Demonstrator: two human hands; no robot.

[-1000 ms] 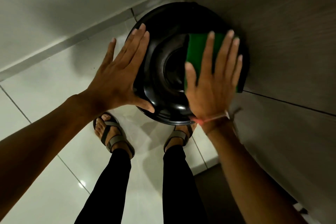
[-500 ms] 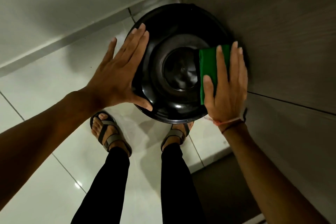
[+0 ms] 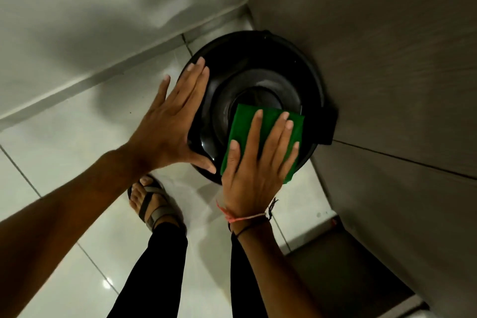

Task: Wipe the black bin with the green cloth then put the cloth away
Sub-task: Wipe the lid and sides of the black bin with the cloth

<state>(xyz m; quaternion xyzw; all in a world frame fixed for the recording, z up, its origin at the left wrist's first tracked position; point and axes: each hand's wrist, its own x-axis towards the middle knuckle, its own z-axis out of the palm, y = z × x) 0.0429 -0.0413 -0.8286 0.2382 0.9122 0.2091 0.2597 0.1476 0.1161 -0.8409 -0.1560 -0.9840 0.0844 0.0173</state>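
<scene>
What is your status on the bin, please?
Left hand flat, bracing black bin. Right hand flat, pressing green cloth on lid. Nothing in the way.

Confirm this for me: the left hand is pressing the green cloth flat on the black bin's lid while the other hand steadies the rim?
Not quite: the head view shows the right hand pressing the green cloth flat on the black bin, fingers spread. The left hand steadies the rim.

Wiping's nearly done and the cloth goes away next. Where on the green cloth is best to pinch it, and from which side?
Likely the far right corner of the green cloth, coming from above on the right. That corner lies flat and bare on the black bin lid, beyond the right hand fingertips, which press the cloth down flat. The near edge hangs past the rim under the palm, hidden.
</scene>
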